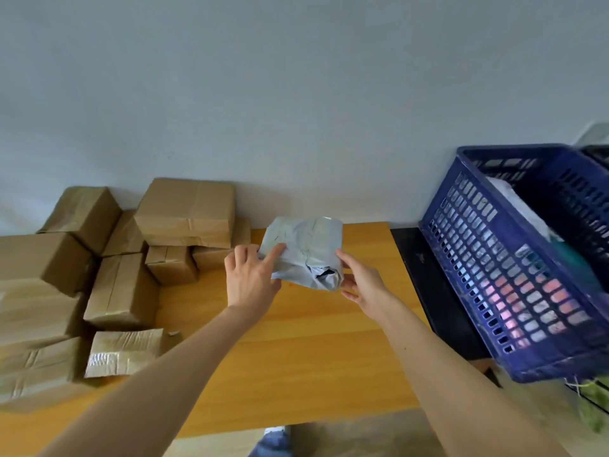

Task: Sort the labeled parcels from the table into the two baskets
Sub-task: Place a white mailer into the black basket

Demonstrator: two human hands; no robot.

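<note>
Grey plastic parcel [304,250] sits between your two hands above the far middle of the wooden table [296,341]. Your left hand [252,275] pinches its left edge, forefinger on top; your right hand [359,282] grips its right corner. Brown boxes [122,291] pile at the left; the blue basket [494,275], right, holds parcels, and a darker basket [596,156] shows beyond it.

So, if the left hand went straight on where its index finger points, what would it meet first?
The grey poly mailer; the index finger of the left hand lies on its left edge, so contact is immediate.
</note>
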